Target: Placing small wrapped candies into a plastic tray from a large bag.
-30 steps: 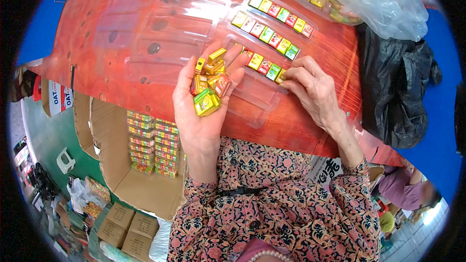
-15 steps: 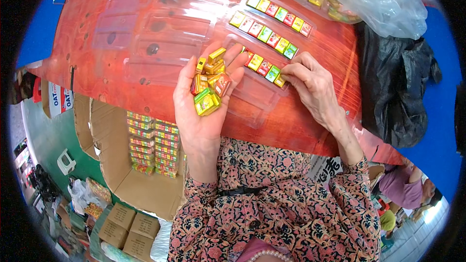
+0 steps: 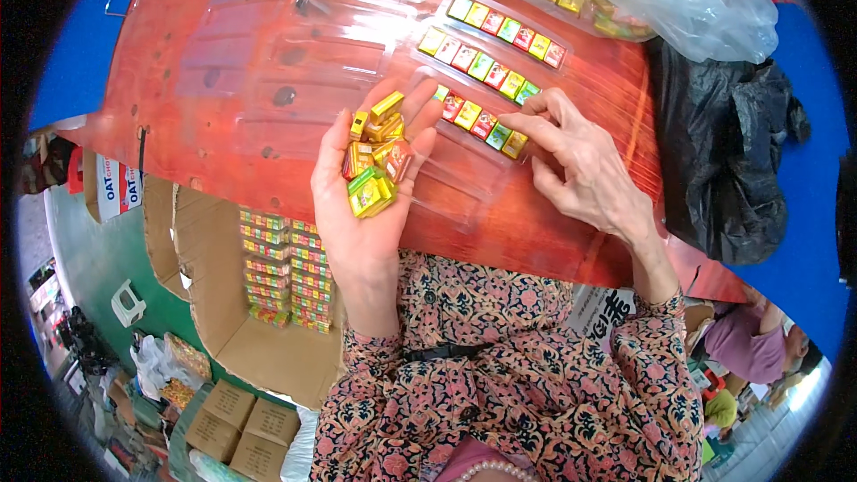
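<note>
My left hand (image 3: 350, 228) is palm up, cradling several small candy-like boxes (image 3: 370, 193) in yellow, green, red and brown. To its right, my right hand (image 3: 594, 170) has its thumb and fingers apart and holds nothing. Its index fingertip is at the right part of the nearest row of boxes (image 3: 485, 122), seemingly touching it. That row lies in a clear plastic tray compartment. Beyond it, a middle row (image 3: 480, 65) and a far row (image 3: 509, 29) of similar boxes sit in their own compartments; my right fingers partly cover the middle row's right end.
More clear trays (image 3: 335, 22) lie on the red table (image 3: 223, 143). A plastic bag of boxes (image 3: 661, 0) is at the far right, beside a black bag (image 3: 719, 152). Below the table's left edge, a cardboard carton (image 3: 277, 359) holds stacked filled packs (image 3: 290, 272).
My right fingers, closed at the right end of the nearest row before, have spread apart, with the index finger now over that row. My left hand still carries its boxes. The view has shifted slightly.
</note>
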`<move>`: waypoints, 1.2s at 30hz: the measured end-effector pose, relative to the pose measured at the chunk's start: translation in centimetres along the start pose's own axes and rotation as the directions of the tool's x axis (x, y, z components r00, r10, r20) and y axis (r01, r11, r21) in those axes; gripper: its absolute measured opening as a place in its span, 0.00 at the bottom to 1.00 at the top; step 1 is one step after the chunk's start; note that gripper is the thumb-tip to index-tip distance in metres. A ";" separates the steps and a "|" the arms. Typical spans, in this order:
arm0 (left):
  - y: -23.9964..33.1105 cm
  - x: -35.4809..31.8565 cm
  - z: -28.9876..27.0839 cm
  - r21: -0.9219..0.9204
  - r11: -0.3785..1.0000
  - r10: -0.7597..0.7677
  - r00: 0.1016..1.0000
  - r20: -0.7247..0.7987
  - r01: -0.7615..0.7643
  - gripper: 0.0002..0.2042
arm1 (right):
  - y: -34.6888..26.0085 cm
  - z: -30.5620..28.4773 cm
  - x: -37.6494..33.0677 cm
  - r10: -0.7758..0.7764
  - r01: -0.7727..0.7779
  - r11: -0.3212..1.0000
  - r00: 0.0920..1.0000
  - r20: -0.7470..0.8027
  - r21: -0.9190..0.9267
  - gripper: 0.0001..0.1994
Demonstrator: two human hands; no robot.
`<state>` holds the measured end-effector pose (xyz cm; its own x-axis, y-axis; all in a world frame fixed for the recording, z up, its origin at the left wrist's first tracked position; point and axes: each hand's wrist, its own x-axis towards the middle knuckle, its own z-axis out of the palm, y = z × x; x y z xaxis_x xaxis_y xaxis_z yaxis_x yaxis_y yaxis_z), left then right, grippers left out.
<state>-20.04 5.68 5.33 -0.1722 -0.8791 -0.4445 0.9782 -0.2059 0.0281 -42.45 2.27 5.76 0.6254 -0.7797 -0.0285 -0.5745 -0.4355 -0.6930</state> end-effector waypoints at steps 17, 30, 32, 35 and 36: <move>1.4 -1.6 -0.6 -0.107 0.994 0.033 0.998 0.055 -0.027 0.21 | -1.3 -0.5 5.3 -0.270 0.424 0.720 0.901 0.340 -0.550 0.38; 1.4 -1.7 -0.6 -0.097 0.994 0.052 0.998 0.039 -0.048 0.21 | -0.4 0.0 6.7 -0.273 0.495 0.645 0.861 0.429 -0.582 0.42; 1.5 -1.7 -0.9 -0.102 0.994 0.044 0.998 0.044 -0.040 0.21 | -0.5 0.2 6.8 -0.286 0.506 0.633 0.856 0.430 -0.587 0.41; 1.3 -1.6 -1.0 -0.103 0.994 0.036 0.998 0.049 -0.030 0.21 | -0.3 0.2 6.7 -0.294 0.507 0.639 0.856 0.425 -0.579 0.39; 1.2 -1.6 -1.0 -0.100 0.995 0.035 0.998 0.047 -0.031 0.21 | -0.2 0.2 6.7 -0.290 0.497 0.659 0.860 0.420 -0.564 0.37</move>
<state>-18.44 7.25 5.20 -0.1428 -0.9051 -0.4006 0.9897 -0.1348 -0.0481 -38.07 -2.74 5.57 0.9261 -0.3555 -0.1264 -0.3653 -0.9286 -0.0646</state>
